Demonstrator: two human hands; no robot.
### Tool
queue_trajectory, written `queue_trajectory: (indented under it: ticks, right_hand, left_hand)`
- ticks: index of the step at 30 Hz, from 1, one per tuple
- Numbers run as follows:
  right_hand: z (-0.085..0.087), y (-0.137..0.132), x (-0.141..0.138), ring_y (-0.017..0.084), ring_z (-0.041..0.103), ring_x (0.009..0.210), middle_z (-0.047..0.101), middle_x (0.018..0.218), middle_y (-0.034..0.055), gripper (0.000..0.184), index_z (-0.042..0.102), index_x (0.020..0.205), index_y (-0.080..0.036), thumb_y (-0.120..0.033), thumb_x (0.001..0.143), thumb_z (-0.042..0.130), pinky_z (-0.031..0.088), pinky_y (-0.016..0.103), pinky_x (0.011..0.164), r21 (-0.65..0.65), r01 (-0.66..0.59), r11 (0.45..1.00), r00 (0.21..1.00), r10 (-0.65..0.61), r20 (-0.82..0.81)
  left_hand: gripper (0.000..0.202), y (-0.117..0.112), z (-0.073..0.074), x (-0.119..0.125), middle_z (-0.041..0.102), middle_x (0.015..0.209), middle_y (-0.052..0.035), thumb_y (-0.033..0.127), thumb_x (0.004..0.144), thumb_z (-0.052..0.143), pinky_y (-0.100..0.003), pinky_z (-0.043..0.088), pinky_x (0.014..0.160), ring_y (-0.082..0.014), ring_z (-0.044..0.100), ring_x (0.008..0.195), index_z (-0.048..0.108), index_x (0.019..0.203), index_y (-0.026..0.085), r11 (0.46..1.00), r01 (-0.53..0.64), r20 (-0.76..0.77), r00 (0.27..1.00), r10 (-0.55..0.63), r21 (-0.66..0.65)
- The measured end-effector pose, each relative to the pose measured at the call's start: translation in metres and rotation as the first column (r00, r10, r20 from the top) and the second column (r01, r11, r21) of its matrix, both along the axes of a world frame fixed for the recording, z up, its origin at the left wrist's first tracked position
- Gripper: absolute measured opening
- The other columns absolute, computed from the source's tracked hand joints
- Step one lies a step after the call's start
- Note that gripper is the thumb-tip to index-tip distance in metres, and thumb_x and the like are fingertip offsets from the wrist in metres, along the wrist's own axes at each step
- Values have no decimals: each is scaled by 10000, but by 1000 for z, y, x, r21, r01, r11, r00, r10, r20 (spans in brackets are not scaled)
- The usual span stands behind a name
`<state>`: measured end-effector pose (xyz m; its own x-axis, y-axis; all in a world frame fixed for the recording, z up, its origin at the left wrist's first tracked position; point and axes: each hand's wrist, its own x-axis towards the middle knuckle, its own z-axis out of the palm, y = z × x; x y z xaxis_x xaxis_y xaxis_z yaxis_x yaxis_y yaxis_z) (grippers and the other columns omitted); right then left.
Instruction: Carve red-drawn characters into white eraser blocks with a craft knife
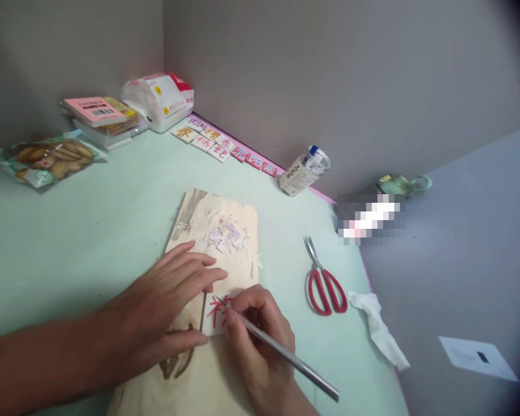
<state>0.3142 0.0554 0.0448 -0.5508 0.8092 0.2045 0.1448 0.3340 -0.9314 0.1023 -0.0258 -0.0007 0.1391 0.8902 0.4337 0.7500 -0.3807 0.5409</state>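
Lone head-worn view, looking forward and down at nearby table (125,222).

White tile (212,327) partly out of sight, wooden board (242,270) partly off-frame

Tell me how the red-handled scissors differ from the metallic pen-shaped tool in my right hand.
The scissors have two red loop handles, while the tool has one straight silvery shaft. The scissors lie flat on the table; the tool slants in your right hand, its tip at the white tile. Both show silvery parts.
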Motion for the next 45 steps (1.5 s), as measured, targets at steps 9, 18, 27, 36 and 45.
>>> queue_trajectory:
  ticks: [9,18,27,36,45]
  right_hand:
    - [8,4,-4,121,515,570,595,715,-44,175,580,869,-249,-174,1017,636,419,228,533,84,-32,996,997,26,76]
    - [16,3,-3,130,517,593,591,739,-38,163,558,892,-253,-195,1040,595,438,240,560,60,-64,996,986,54,156]
    - [33,4,0,136,574,665,623,798,-27,178,555,909,-255,-189,1074,566,481,239,630,-3,-126,992,965,124,231]
    - [23,4,1,137,548,679,608,796,-38,192,554,887,-254,-238,1075,587,427,245,621,-122,-80,989,979,102,179]
    - [28,3,-2,131,495,649,561,762,-56,218,523,876,-256,-259,1087,576,389,263,606,-104,-108,989,966,129,223]
  left_hand:
    - [575,-2,-6,4,687,1571,-78,395,1094,708,-460,237,1465,-257,582,1560,497,1609,253,999,-34,20,999,33,33]
    - [588,-1,-5,2,652,1601,-69,352,1095,696,-373,113,1466,-215,479,1628,479,1628,233,999,-21,-42,999,23,48]
    - [562,3,5,2,671,1554,-81,388,1106,692,-346,134,1445,-229,517,1575,499,1598,196,998,-3,-35,999,5,56]
    - [536,2,3,0,638,1532,-98,330,1100,671,-357,79,1449,-220,476,1575,482,1576,172,999,12,-36,999,-11,34]
    - [532,7,16,8,692,1367,-56,209,985,705,-372,131,1422,-254,596,1412,528,1488,207,998,-6,-24,1000,8,60]
